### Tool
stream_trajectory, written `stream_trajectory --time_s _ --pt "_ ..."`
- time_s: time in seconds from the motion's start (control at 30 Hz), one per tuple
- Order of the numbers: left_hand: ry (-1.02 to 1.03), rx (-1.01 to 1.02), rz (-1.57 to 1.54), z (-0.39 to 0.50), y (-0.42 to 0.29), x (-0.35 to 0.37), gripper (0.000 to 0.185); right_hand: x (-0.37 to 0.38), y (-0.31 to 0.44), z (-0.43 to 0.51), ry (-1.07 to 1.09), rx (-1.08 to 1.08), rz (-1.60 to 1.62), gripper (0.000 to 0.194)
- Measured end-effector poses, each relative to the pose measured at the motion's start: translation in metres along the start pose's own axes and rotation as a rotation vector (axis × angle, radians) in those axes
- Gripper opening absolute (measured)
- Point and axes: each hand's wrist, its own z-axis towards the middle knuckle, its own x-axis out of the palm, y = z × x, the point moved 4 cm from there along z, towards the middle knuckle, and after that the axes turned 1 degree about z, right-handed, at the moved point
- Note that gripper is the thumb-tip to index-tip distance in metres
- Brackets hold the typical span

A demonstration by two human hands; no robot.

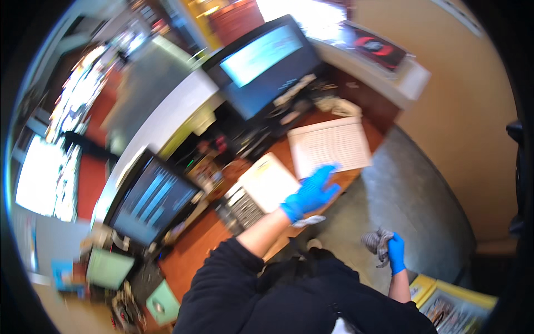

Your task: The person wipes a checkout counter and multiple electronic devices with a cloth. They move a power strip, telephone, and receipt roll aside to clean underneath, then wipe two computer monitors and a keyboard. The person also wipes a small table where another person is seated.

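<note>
My left hand (pixel 311 194), in a blue disposable glove, reaches over the desk edge with its fingers apart, beside a white paper sheet (pixel 271 181) and the near edge of a lined paper pad (pixel 331 146). Under or just beside its wrist, a pale crumpled thing (pixel 308 221) shows; whether this hand touches it I cannot tell. Off to the right, away from the desk, my right hand (pixel 396 252), gloved in blue too, grips a bunched grey striped cloth (pixel 376 246).
A keyboard or keypad (pixel 246 206) lies left of the sheet. Two monitors (pixel 258 69) (pixel 152 198) stand along the desk's back. A raised white counter ledge (pixel 167 112) runs behind them. A yellow-edged container (pixel 454 304) with mixed items sits at the lower right, below my right hand.
</note>
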Motion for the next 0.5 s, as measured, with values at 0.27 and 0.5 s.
stream_trajectory --time_s 0.27,0.5 --pt "-0.221 -0.762 -0.891 -0.196 -0.005 -0.019 0.072 0.269 0.158 -0.055 0.977 -0.061 0.353 0.064" --pt "-0.437 -0.865 -0.709 -0.342 -0.044 -0.096 0.057 0.433 0.146 -0.15 1.346 -0.006 -0.095 0.051"
